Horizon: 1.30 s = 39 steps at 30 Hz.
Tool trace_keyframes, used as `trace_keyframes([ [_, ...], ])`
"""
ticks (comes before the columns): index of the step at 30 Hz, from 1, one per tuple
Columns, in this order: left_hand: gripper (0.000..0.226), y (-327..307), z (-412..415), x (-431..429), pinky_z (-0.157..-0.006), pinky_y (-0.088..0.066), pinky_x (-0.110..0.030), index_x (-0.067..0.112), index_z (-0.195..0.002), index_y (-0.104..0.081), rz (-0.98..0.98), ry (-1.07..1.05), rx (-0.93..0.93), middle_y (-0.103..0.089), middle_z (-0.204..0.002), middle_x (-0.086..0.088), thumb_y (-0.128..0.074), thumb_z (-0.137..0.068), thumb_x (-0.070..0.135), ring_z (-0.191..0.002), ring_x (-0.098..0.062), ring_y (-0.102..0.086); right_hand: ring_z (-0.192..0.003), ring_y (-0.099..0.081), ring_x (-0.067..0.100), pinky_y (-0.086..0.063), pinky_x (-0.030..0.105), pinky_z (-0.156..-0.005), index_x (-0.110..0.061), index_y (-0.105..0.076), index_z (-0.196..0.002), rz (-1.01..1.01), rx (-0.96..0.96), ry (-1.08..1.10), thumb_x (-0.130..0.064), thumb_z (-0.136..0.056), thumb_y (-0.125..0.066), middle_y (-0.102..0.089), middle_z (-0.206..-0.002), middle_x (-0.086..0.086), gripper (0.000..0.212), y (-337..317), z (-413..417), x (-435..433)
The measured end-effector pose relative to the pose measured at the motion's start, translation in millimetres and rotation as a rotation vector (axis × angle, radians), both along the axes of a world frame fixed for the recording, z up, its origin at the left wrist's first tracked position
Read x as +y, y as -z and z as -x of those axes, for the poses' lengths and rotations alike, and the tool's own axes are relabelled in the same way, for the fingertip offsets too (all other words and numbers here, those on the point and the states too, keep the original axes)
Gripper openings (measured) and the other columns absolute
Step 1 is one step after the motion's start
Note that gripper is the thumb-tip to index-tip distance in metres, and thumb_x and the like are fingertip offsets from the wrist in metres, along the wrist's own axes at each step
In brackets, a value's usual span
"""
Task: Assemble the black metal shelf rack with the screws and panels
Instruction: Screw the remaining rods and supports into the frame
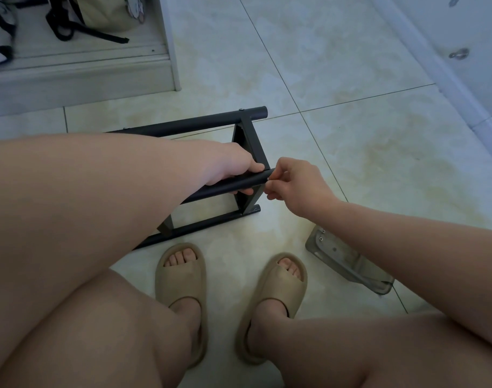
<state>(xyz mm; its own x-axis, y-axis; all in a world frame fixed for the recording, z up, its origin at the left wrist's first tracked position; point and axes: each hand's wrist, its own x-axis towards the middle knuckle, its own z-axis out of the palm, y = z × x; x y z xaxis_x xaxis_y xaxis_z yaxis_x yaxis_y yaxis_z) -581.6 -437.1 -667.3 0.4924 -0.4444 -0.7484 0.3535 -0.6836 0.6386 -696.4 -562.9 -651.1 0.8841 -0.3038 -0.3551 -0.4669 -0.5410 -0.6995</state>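
The black metal rack frame (194, 123) lies on the tiled floor in front of me, with round tubes joined by a flat black cross panel (246, 147). My left hand (228, 166) grips the nearest tube (233, 184) close to its end. My right hand (292, 182) is at that tube's tip, fingers pinched together at the end, on something too small to make out. A clear plastic bag (348, 261) with small screws in it lies on the floor to the right, partly under my right forearm.
A low white cabinet shelf (79, 65) with shoes and a bag stands at the back left. A white wall skirting (446, 77) runs along the right. My feet in beige slippers (180, 278) rest just in front of the rack. Bare tiles lie behind and right of the frame.
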Motion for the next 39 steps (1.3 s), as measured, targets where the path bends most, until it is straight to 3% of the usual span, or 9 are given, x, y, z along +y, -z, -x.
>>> trace_keyframes([
  [7, 0.02, -2, 4, 0, -0.06, -0.051, -0.027, 0.016, -0.106, -0.069, 0.007, 0.022, 0.014, -0.077, -0.087, 0.002, -0.059, -0.1, 0.031, -0.064, -0.015, -0.072, -0.071, -0.076, 0.03, -0.064, 0.048, -0.077, -0.007, -0.053, -0.08, -0.281, 0.027, 0.19, 0.002, -0.092, -0.069, -0.075, -0.077, 0.017, 0.022, 8, -2, -4],
  [16, 0.019, -1, 4, -1, -0.056, -0.049, -0.025, 0.014, -0.108, -0.064, 0.013, -0.024, -0.052, -0.077, -0.09, -0.003, -0.062, -0.098, 0.029, -0.074, -0.022, -0.076, -0.064, -0.071, 0.02, -0.056, 0.037, -0.058, -0.014, -0.054, -0.08, 0.184, 0.057, -0.004, -0.026, -0.084, -0.081, -0.072, -0.07, 0.004, 0.029, 6, -12, -14],
  [20, 0.027, -5, 6, 0, -0.08, -0.055, -0.034, 0.011, -0.1, -0.068, -0.054, 0.015, -0.153, -0.076, -0.091, -0.006, -0.063, -0.095, 0.036, -0.087, -0.027, -0.074, -0.07, -0.063, 0.025, -0.049, 0.037, -0.06, -0.018, -0.054, -0.081, 0.309, 0.071, -0.134, -0.042, -0.086, -0.077, -0.068, -0.078, 0.002, 0.033, -1, -8, -15],
  [22, 0.028, -10, 8, 0, -0.081, -0.049, -0.034, 0.012, -0.084, -0.061, -0.153, 0.105, -0.335, -0.068, -0.099, -0.008, -0.059, -0.095, 0.037, -0.089, -0.029, -0.063, -0.069, -0.058, 0.019, -0.045, 0.034, -0.059, -0.02, -0.055, -0.084, 0.317, 0.068, -0.182, -0.048, -0.089, -0.073, -0.062, -0.077, -0.003, 0.033, -7, -2, -18],
  [24, 0.023, -19, 13, 2, -0.077, -0.045, -0.035, 0.012, -0.087, -0.055, -0.238, 0.197, -0.535, -0.065, -0.105, -0.014, -0.053, -0.096, 0.033, -0.092, -0.03, -0.058, -0.078, -0.06, 0.019, -0.049, 0.036, -0.068, -0.019, -0.057, -0.092, 0.332, 0.049, -0.224, -0.05, -0.093, -0.066, -0.06, -0.081, -0.007, 0.032, -13, 6, -23],
  [27, 0.029, -33, 25, 4, -0.091, -0.048, -0.042, 0.013, -0.116, -0.051, -0.295, 0.269, -0.748, -0.058, -0.12, -0.008, -0.048, -0.096, 0.034, -0.111, -0.032, -0.056, -0.107, -0.059, 0.022, -0.05, 0.04, -0.088, -0.021, -0.058, -0.116, 0.44, 0.046, -0.329, -0.046, -0.099, -0.059, -0.061, -0.108, -0.007, 0.031, -21, 25, -39],
  [31, 0.032, -53, 45, -9, -0.097, -0.043, -0.044, 0.019, -0.127, -0.049, -0.264, 0.442, -1.003, -0.048, -0.135, -0.007, -0.045, -0.1, 0.035, -0.122, -0.031, -0.045, -0.147, -0.029, 0.023, -0.033, 0.045, -0.116, -0.027, -0.034, -0.155, 0.574, 0.198, -0.432, -0.05, -0.101, -0.054, -0.036, -0.16, -0.002, 0.062, -29, 59, -64],
  [34, 0.031, -55, 66, -28, -0.097, -0.04, -0.041, 0.022, -0.126, -0.052, -0.179, 0.608, -1.055, -0.049, -0.136, -0.003, -0.044, -0.101, 0.038, -0.126, -0.028, -0.042, -0.157, -0.006, 0.023, -0.022, 0.047, -0.124, -0.032, -0.015, -0.162, 0.677, 0.29, -0.446, -0.056, -0.1, -0.05, -0.011, -0.17, -0.003, 0.074, -28, 86, -85],
  [39, 0.037, -37, 99, -72, -0.101, -0.04, -0.044, 0.024, -0.133, -0.049, -0.12, 0.844, -1.031, -0.048, -0.142, -0.001, -0.043, -0.101, 0.042, -0.131, -0.026, -0.04, -0.157, 0.01, 0.028, -0.008, 0.051, -0.125, -0.037, 0.002, -0.162, 0.722, 0.412, -0.389, -0.059, -0.1, -0.047, 0.009, -0.171, -0.005, 0.082, -8, 125, -123],
])
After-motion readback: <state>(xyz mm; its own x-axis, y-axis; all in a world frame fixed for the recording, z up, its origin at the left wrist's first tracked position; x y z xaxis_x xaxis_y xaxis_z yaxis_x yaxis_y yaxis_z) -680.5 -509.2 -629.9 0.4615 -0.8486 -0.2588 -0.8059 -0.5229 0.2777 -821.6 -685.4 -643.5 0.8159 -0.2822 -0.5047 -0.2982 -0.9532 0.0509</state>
